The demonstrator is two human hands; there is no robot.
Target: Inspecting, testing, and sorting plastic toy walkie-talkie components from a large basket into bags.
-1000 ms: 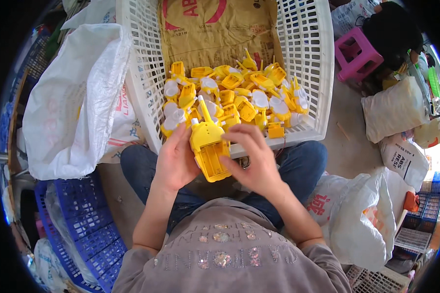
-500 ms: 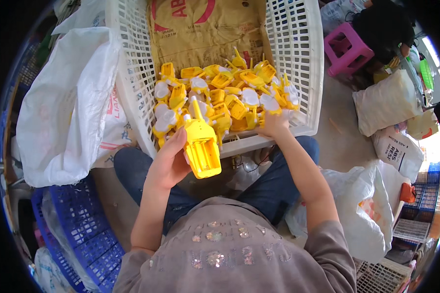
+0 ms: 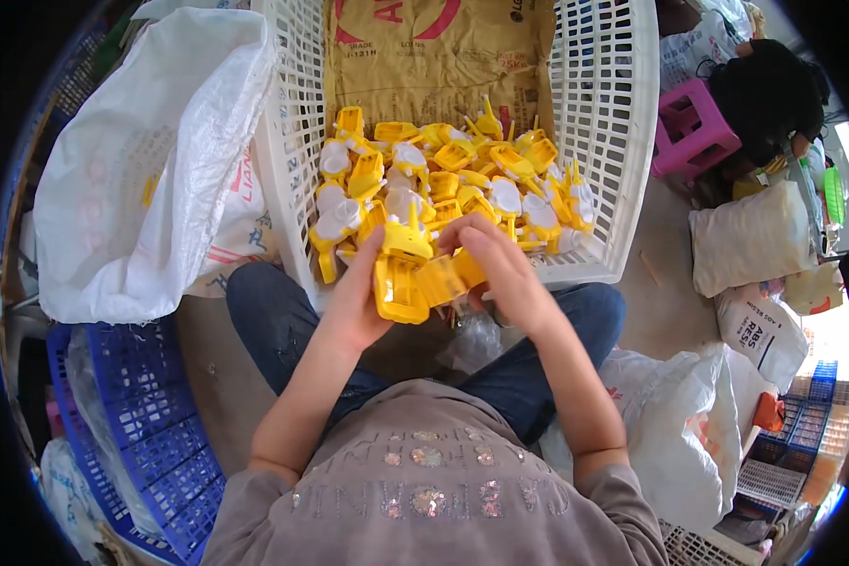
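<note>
My left hand is closed around a yellow toy walkie-talkie casing, tilted so that its hollow side shows. A stubby antenna points from the casing toward the crate. Close on its right, my right hand has its fingers bent around another yellow plastic piece. That piece is smeared by motion, so its exact shape is unclear; it seems to meet the casing's right edge. Just beyond both hands, a heap of similar yellow casings with white round parts fills the near part of a white slatted crate.
A brown printed sack lines the crate's far part. White woven sacks stand left, above a blue plastic crate. On the right are a pink stool, a stuffed cream sack and a white plastic bag.
My right hand has left the heap at the crate's near right corner and come to the casing in my left hand, bringing a yellow piece. The whole view has shifted slightly.
</note>
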